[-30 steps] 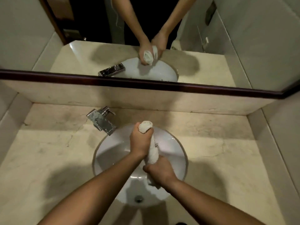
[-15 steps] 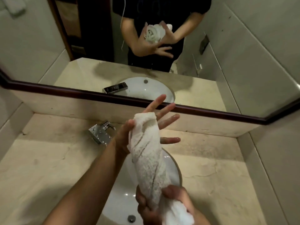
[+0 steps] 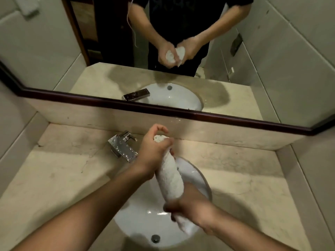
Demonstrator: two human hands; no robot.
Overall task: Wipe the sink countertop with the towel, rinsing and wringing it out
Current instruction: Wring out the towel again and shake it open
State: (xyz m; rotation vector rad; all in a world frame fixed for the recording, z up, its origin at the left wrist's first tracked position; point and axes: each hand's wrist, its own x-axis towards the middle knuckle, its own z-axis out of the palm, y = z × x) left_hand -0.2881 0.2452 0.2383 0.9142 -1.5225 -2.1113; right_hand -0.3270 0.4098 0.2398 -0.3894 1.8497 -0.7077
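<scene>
A white towel is twisted into a thick roll above the white sink basin. My left hand grips its far end, with the towel's tip poking out past the fingers. My right hand grips the near end, and a short tail of cloth hangs below it over the basin. The beige stone countertop surrounds the basin on both sides.
A chrome faucet stands at the back left of the basin. The drain lies at the basin's near side. A mirror with a dark frame runs along the back wall and reflects a person's hands holding the towel. Tiled walls close both sides.
Half a second ago my left hand was spread open behind the raised towel. Now it has closed round the far end, and the towel has come down over the basin.
</scene>
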